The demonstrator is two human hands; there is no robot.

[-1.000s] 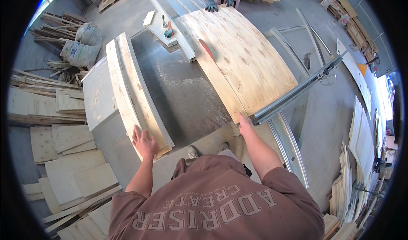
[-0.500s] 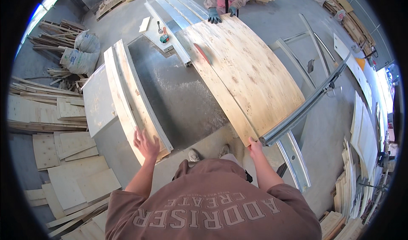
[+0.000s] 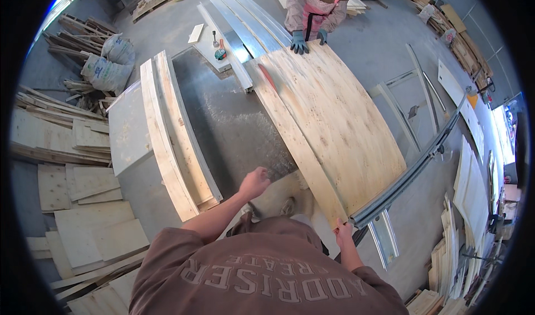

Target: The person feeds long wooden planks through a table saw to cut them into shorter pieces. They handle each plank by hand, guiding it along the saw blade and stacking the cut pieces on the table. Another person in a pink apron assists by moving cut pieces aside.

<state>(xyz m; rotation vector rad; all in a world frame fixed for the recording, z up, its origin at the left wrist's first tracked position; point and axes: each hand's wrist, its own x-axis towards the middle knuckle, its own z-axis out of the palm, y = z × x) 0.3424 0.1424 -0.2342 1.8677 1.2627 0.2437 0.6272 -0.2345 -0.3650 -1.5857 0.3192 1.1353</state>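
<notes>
My right hand (image 3: 343,232) grips the near end of a long narrow plywood strip (image 3: 304,142). That strip lies along the left side of a wide plywood sheet (image 3: 351,120), with a thin dark line between them. A red curved piece (image 3: 266,76) stands at the strip's far end. My left hand (image 3: 255,182) hangs over the floor between the two work surfaces, fingers loosely curled, with nothing visible in it. At the sheet's far edge, a co-worker's gloved hands (image 3: 299,44) rest on the wood.
A metal rail (image 3: 412,170) crosses the sheet's near right corner. Several plywood strips (image 3: 159,131) are stacked on the left. A red-and-green tool (image 3: 221,52) sits on a white panel. Wood scraps and white sacks (image 3: 108,69) line the left wall.
My left hand has left the stacked strips, swung right over the floor and curled its spread fingers. My right hand stays on the strip's end. The whole view has shifted.
</notes>
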